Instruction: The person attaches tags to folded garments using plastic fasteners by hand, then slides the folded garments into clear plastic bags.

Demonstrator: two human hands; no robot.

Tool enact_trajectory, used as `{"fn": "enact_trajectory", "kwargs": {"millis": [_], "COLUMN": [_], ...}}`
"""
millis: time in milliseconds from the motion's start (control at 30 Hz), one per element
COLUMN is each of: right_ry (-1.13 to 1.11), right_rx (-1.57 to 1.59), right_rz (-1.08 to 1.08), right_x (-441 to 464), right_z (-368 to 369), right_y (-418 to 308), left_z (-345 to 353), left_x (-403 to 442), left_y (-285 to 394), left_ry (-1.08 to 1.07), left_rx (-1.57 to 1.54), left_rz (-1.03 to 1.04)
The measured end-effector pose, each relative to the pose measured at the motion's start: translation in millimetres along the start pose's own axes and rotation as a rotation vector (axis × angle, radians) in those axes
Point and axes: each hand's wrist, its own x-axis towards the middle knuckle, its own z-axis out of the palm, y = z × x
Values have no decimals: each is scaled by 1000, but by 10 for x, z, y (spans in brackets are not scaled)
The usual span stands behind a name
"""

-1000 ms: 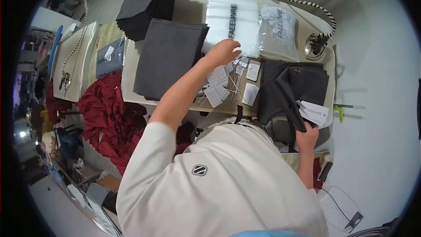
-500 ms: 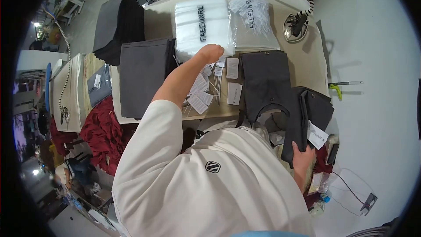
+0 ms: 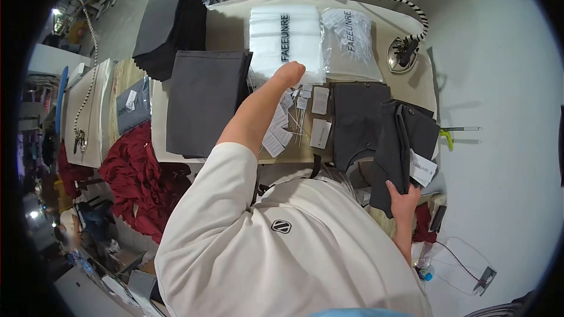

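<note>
My left hand [image 3: 290, 74] is closed over the near edge of a stack of frosted plastic bags [image 3: 282, 35] printed FAEEUNRE. Its fingertips are hidden, so what they grip does not show. Below it lie loose white tags [image 3: 276, 135] with thin strings. Down at the right, my right hand [image 3: 405, 198] grips the lower end of folded dark grey trousers [image 3: 392, 152], thumb on top. A white FAEEUNRE tag [image 3: 422, 168] hangs beside that hand. Another dark grey garment [image 3: 355, 114] lies flat on the table's near side, partly behind the trousers.
Piles of dark grey folded garments [image 3: 205, 103] stand at the left, with a taller pile [image 3: 167, 29] behind. A clear bag of tags [image 3: 349, 38] and an iron [image 3: 403, 54] sit at the back right. Dark red cloth [image 3: 138, 182] heaps lower left. A wall [image 3: 493, 111] borders the right.
My right hand has raised the trousers slightly, so they now overlap more of the grey garment. My left hand stays at the bag stack's near edge. The whole view has shifted a little.
</note>
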Motion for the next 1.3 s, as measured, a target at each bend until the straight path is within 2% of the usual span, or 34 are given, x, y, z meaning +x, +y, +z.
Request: {"fn": "enact_trajectory", "kwargs": {"millis": [167,267,300,400,433,500,633,700,833,967,1133,1233,1300], "right_ry": [-25,-20,-14,-45,-85,-134,-207,-342,-425,-483,-443,-387,-391], "right_rx": [23,41,63,171,246,420,671,847,729,731,795,730,731], "right_rz": [67,92,97,138,174,211,154,252,245,165,198,172,175], "right_x": [-68,-62,-41,112,214,444,933,1058,1013,1070,1061,1027,1011], "right_z": [4,-12,-14,33,72,166,561,747,792,998,955,931,916], "right_y": [107,91,58,-63,-127,-367,-783,-933,-1165,-981,-969,-1000,-967], "left_z": [-53,-569,-788,-1463,-1645,-1872,-1853,-1709,-1751,-1826,-1856,-1797,-1785], "left_x": [4,-104,-170,-493,-625,-927,-1489,-1591,-1776,-1895,-1933,-1908,-1890], "left_y": [-61,-1,42,297,434,839,1785,2106,2059,1921,1982,2064,2119], "left_ry": [200,483,488,944,951,1042,844,692,763,769,794,696,701], "left_rx": [-170,-295,-287,-341,-326,-399,-255,-244,27,193,296,315,311], "left_rz": [-115,-271,-267,-81,-68,203,637,717,745,783,871,988,996]}}
